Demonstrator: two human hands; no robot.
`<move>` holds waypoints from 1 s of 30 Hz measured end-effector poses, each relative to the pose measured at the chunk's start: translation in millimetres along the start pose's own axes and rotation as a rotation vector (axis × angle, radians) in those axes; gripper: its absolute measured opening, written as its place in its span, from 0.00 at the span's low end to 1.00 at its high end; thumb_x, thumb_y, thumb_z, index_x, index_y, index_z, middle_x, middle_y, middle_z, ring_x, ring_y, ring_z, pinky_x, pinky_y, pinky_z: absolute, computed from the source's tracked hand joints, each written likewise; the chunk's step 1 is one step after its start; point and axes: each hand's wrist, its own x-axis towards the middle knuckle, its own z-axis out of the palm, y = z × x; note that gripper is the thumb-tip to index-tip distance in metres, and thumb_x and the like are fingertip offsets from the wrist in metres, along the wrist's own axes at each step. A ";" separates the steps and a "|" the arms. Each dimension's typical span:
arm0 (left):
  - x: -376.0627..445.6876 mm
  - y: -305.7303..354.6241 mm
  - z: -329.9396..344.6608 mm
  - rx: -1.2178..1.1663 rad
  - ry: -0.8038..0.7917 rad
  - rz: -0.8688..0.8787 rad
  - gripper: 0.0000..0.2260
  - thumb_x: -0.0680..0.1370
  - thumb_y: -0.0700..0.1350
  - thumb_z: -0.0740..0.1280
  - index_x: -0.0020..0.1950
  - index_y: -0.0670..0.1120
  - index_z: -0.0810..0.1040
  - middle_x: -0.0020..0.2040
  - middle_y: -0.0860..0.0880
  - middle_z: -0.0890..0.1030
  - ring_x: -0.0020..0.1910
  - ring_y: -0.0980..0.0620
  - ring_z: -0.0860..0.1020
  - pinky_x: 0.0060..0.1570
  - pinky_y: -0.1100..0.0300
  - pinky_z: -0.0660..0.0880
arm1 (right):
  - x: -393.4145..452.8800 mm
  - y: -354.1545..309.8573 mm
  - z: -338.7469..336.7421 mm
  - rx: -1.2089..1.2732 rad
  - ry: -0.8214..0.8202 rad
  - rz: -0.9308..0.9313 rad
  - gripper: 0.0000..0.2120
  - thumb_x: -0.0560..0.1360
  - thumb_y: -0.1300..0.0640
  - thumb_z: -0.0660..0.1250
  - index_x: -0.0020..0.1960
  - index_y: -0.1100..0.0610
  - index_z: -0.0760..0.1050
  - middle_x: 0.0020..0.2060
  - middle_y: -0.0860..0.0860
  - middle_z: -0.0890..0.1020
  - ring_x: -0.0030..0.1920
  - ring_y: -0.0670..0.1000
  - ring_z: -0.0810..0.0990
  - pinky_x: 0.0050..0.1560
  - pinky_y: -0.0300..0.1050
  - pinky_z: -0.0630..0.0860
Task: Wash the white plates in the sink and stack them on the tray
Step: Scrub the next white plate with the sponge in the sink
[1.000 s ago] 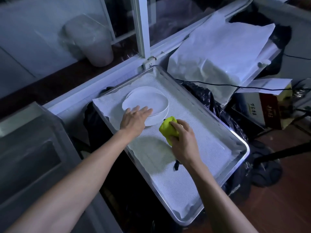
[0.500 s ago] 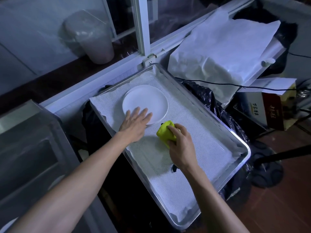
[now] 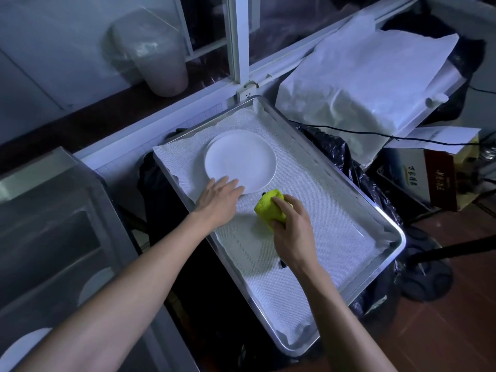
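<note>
- Head view: your left hand (image 3: 218, 201) lies flat with straight fingers, and the tips touch the near edge of the white plates (image 3: 240, 161).
- Your right hand (image 3: 291, 229) is curled round a yellow sponge (image 3: 269, 207) and grips it just beside the plates, over the tray (image 3: 396, 232).
- The plates sit in a short stack at the far left part of the tray, on a white cloth liner (image 3: 308, 200). I think there are two, as a second rim peeks out at the back.
- More white plates (image 3: 94, 287) show dimly down in the sink (image 3: 53, 237) on your left, so the job looks only partly done.
- The plates look hard and stiff, and they may break if dropped. They are likely not heavy.
- Wet plates are slippery. Hold one by its rim, thumb on top and fingers under.
- Set each plate down flat and gently, so the stack does not slide.
- The sponge is soft and squashy, so it takes a light squeeze.
</note>
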 end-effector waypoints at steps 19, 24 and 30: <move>-242.2 -117.7 2.1 -0.345 0.309 -0.284 0.10 0.76 0.41 0.70 0.57 0.44 0.84 0.50 0.44 0.84 0.50 0.41 0.82 0.45 0.49 0.80 | -55.5 -167.7 89.6 0.067 -0.102 -0.296 0.29 0.70 0.70 0.69 0.69 0.53 0.75 0.70 0.51 0.72 0.67 0.52 0.73 0.65 0.34 0.64; -324.7 -166.8 33.5 -0.596 0.267 -0.432 0.13 0.81 0.41 0.62 0.63 0.46 0.81 0.62 0.45 0.80 0.59 0.42 0.79 0.56 0.47 0.77 | -87.3 -222.5 156.5 0.037 -0.211 -0.413 0.29 0.72 0.68 0.68 0.71 0.54 0.74 0.71 0.51 0.71 0.68 0.54 0.72 0.67 0.48 0.70; -420.3 -218.4 84.9 -0.673 0.230 -0.762 0.14 0.82 0.46 0.64 0.67 0.48 0.79 0.68 0.47 0.78 0.66 0.45 0.76 0.63 0.55 0.70 | -132.4 -264.6 250.7 0.024 -0.339 -0.466 0.27 0.72 0.70 0.68 0.71 0.56 0.74 0.70 0.54 0.71 0.67 0.55 0.72 0.65 0.43 0.69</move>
